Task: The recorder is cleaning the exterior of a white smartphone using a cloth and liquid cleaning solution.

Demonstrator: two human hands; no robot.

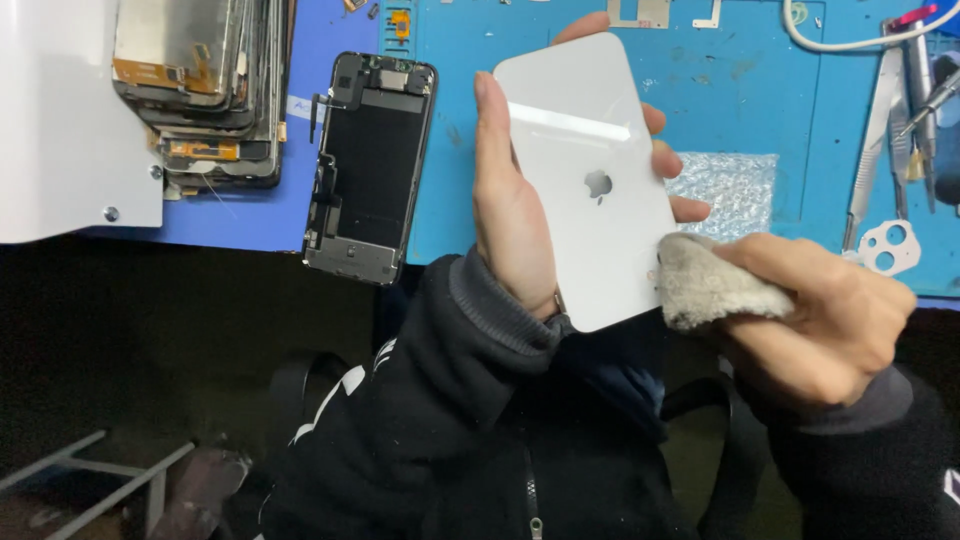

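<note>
We hold a white phone back panel [585,170] upright over the blue work mat [740,90], its glossy glass face toward us, corners rounded, a thin band of light running across the upper half. Our left hand [510,210] is clamped on the panel: the palm and thumb press along its left long edge, while the fingertips [668,160] curl round the right edge from behind. Our right hand [820,310] is closed on a soft, fuzzy grey cloth [705,280], bunched into a pad and pressed against the panel's lower right corner.

Left of the panel, an opened phone frame [368,165] lies flat, its dark metal shell bare inside, its lower end reaching past the mat's front edge. Further left of the panel a ragged stack of removed screens [205,85] rests with orange flex strips showing, and beyond it a smooth white sheet [70,110] with two small screws. Just right of the panel, behind our fingers, sits a crinkled piece of bubble wrap [735,190]. Well to the right of the panel lie steel tweezers [880,130] and a small white camera-hole template [888,247]; a white cable [850,42] curves above them.

The panel's top and left edges stand free of anything else, with bare mat between it and the frame. Below the panel are only our dark sleeves.
</note>
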